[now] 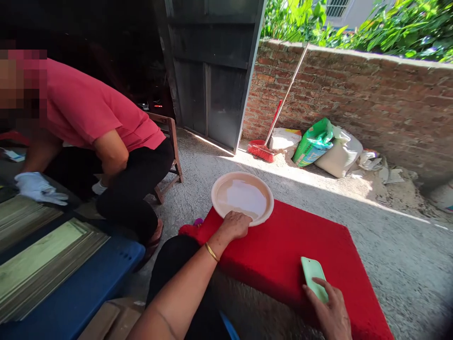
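Note:
My left hand [236, 224] is closed over the near rim of a round, pale basin [260, 221] with cloudy, light-coloured liquid inside. The basin stands at the far left end of a bench with a red cover [300, 226]. Toward the right end of this bench, my right hand [331, 304] grips the near end of a light-green phone [313, 269]. Its thumb is at the left edge and its fingers reach over the top face. The far part of the phone shows uncovered.
At left, a person in a red shirt [88, 104] bends over a blue table [120, 252] holding stacks of thin greenish sheets [53, 257]; a white glove [37, 189] rests near them. A broom [264, 152] and sacks [339, 151] stand by the brick wall [375, 99].

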Tool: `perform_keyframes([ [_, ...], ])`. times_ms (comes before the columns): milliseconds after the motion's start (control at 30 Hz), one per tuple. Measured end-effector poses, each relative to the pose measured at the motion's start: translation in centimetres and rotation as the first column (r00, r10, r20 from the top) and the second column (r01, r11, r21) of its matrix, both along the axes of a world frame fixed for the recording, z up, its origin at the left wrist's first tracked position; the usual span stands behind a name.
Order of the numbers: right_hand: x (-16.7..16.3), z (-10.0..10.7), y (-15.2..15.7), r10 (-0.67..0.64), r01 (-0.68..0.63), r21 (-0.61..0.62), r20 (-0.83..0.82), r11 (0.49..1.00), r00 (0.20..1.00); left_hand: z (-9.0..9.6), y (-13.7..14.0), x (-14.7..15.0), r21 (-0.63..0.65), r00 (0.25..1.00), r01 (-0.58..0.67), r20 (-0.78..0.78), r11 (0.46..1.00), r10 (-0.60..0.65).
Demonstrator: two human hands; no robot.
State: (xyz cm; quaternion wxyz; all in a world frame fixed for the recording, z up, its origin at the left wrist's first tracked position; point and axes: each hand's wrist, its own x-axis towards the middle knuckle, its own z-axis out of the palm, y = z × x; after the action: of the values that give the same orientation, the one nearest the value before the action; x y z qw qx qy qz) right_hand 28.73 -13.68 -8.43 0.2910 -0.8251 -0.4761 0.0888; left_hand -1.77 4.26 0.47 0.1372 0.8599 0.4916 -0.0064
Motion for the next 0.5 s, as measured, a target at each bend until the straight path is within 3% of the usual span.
perform_keyframes([
  [67,-1.5,-0.4,-0.6,0.011,-0.012,-0.012,-0.088,1.0,0.996,0.1,-0.1,0.0,0.006,1.0,0.005,-0.006,1.0,-0.005],
  [133,-4.7,-0.5,-1.0,0.15,-0.153,0.003,-0.194,0.988,0.969,0.1,-0.1,0.0,0.012,1.0,0.008,-0.018,1.0,-0.008],
  [233,-9.0,0.0,-1.1,0.433,-0.441,0.041,-0.295,0.896,0.852,0.1,-0.1,0.0,0.018,0.999,0.01,-0.036,1.0,-0.01],
  [300,-9.2,0.3,-1.0,0.494,-0.505,0.053,-0.316,0.862,0.81,0.0,-0.1,0.0,0.02,0.999,0.012,-0.039,1.0,-0.011],
  [367,-7.0,0.4,-0.6,0.409,-0.409,0.064,-0.291,0.91,0.865,-0.1,-0.1,0.0,0.019,0.999,0.012,-0.032,1.0,-0.011],
  [433,-3.5,0.4,0.0,0.222,-0.213,0.066,-0.23,0.975,0.947,-0.3,0.0,0.0,0.016,1.0,0.009,-0.018,1.0,-0.009],
  [500,-0.6,0.3,0.7,0.03,-0.023,0.043,-0.165,0.999,0.986,-0.4,0.0,0.0,0.013,1.0,0.007,-0.004,1.0,-0.007],
])
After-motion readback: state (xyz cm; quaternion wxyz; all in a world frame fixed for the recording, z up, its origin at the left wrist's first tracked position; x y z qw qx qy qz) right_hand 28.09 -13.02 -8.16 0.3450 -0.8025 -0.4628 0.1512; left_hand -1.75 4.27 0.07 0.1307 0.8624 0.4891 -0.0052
